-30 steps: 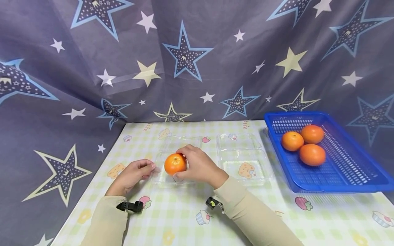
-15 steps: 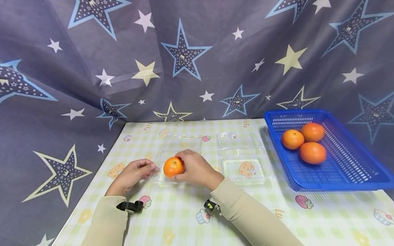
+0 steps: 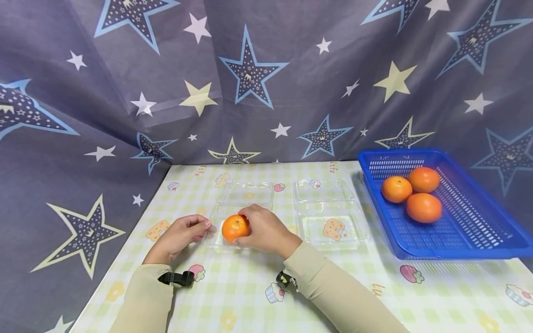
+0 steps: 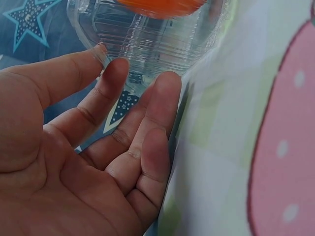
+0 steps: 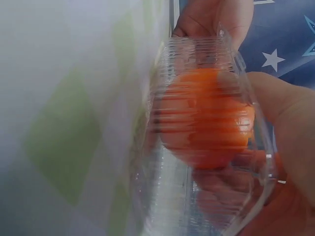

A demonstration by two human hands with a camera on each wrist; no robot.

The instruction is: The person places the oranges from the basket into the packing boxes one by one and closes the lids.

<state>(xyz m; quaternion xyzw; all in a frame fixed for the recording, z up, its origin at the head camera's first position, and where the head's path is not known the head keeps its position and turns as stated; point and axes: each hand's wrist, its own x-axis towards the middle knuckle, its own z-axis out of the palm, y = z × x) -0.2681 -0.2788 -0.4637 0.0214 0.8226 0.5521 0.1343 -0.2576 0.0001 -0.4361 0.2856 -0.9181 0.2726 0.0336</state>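
In the head view my right hand (image 3: 268, 231) holds an orange (image 3: 235, 229) from its right side, thumb near and fingers behind. The fruit is down inside the base of the left clear plastic clamshell box (image 3: 217, 240), whose lid lies folded back. Through the ribbed box wall (image 5: 170, 196), the right wrist view shows the orange (image 5: 206, 120) with the fingers around it. My left hand (image 3: 181, 236) pinches the box's left rim between thumb and index finger. In the left wrist view the other fingers of that hand (image 4: 98, 128) curl loosely beside the wall.
A second clear clamshell box (image 3: 310, 226) lies open to the right. At the far right stands a blue plastic basket (image 3: 470, 254) with three oranges (image 3: 424, 208) in its back left part. A star-patterned curtain (image 3: 266, 125) hangs behind the checkered tabletop (image 3: 233, 291).
Over the last second my right hand has lowered the orange slightly, down and a little left, into the left box. My left hand has stayed at the rim.
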